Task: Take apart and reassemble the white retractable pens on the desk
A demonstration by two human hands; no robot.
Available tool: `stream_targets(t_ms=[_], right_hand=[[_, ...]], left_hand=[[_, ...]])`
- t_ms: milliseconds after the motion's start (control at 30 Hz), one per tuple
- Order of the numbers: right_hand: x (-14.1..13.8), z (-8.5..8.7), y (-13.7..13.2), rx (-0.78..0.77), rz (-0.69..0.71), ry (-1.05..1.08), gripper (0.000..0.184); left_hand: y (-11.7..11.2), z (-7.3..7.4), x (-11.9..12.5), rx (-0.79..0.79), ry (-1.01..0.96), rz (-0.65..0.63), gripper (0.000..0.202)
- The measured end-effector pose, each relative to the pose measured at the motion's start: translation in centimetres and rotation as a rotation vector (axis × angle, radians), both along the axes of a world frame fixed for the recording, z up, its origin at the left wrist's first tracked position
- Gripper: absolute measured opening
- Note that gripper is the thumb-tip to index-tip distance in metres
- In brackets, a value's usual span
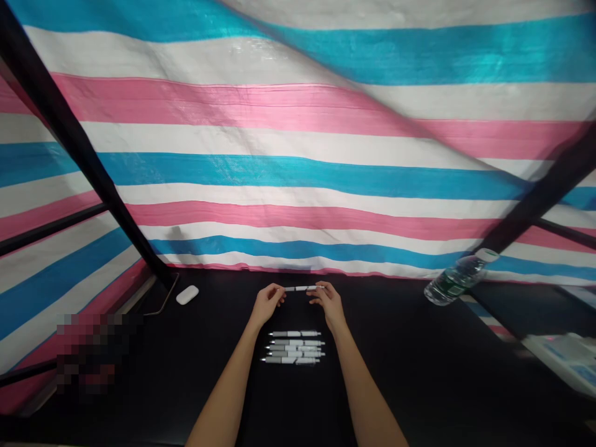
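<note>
A white and grey pen [302, 288] is held level between my two hands, above the far part of the black table. My left hand [267, 302] pinches its left end between thumb and fingers. At the other end, my right hand [328, 302] grips the pen the same way, with its fingers curled. Closer to me, several similar pens [293, 352] lie side by side on the table between my forearms, their tips pointing left.
A white rounded case-like object [187, 295] lies on the black table [209, 354] at the left. To the right stands a clear plastic bottle [454, 280] with a green label. Striped sheeting [298, 180] hangs behind, framed by dark poles [93, 155].
</note>
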State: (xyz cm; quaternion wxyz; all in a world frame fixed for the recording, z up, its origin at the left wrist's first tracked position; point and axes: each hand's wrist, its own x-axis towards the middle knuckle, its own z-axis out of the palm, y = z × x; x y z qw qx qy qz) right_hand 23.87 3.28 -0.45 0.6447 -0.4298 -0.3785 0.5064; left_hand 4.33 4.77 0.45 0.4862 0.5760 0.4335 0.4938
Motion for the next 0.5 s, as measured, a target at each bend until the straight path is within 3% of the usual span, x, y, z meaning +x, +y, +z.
stream_targets(t_ms=[200,300,500], right_hand=[[0.02,0.01,-0.1,0.002,0.002,0.014,0.034],[0.01,0.04,-0.09,0.005,0.023,0.002,0.032],[0.01,0.34,-0.35,0.045,0.087,-0.291,0.029]], left_hand=[[0.11,-0.19,-0.03,-0.015,-0.055,-0.068,0.038],[0.24,-0.27,-0.07,-0.015,-0.044,-0.019,0.036],[0.17,-0.14,0.28,-0.036,-0.015,0.069,0.044]])
